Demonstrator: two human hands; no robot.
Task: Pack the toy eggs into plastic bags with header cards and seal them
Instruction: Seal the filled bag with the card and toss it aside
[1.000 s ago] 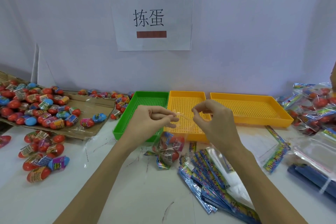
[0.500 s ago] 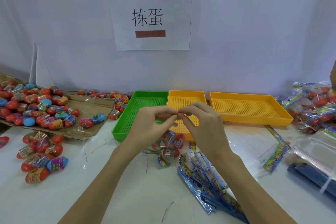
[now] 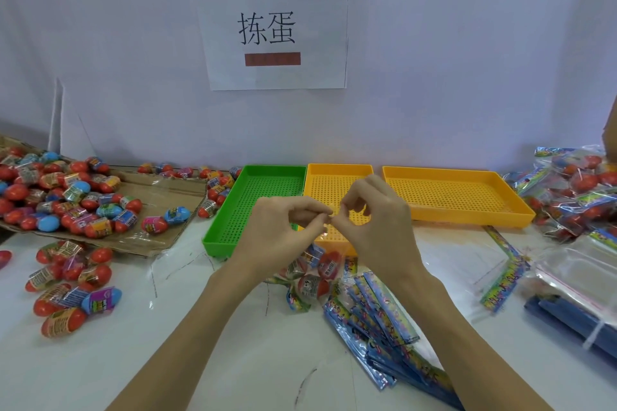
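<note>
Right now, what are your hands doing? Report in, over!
Left hand and right hand meet fingertip to fingertip, pinching something too small to identify. Clear plastic bag of red toy eggs lies on the table beneath them. Nothing in the way.

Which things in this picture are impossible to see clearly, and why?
Head view only:
- What the left hand and right hand pinch between them: too small and clear to tell.
- The bagged eggs: partly hidden behind both hands.
- The egg labels: print too small to read.
- The sealed bags: cut off by the right edge.
</note>
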